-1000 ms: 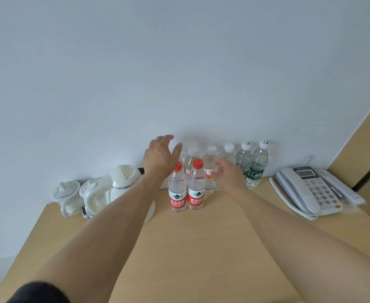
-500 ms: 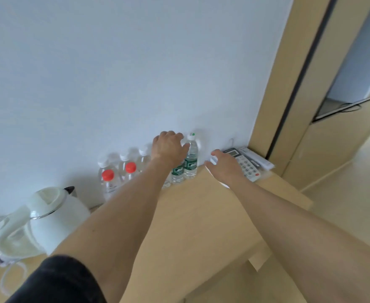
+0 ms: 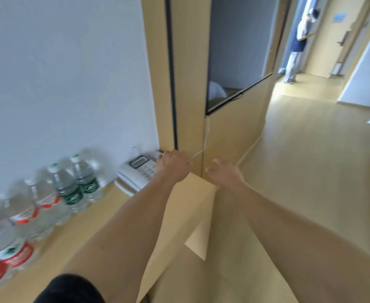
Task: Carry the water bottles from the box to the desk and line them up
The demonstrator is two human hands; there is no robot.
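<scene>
Several water bottles stand in a line along the white wall on the wooden desk [image 3: 105, 217]. Two carry green labels [image 3: 79, 182]; the ones further left carry red labels [image 3: 20, 243] and are blurred. My left hand [image 3: 172, 166] hangs empty over the desk's right end, above the telephone, fingers loosely curled. My right hand [image 3: 224, 172] is empty too, fingers relaxed, out past the desk's corner over the floor. The box is not in view.
A white telephone [image 3: 136, 172] sits at the desk's right end against the wall. A wooden partition [image 3: 188, 84] with a dark opening rises right of the desk. Beyond it runs a wooden floor [image 3: 310, 149], where a person [image 3: 296, 43] stands far off.
The view has swung right, away from the bottles toward the floor and corridor. Both hands have left the bottles and moved right past the telephone, holding nothing.
</scene>
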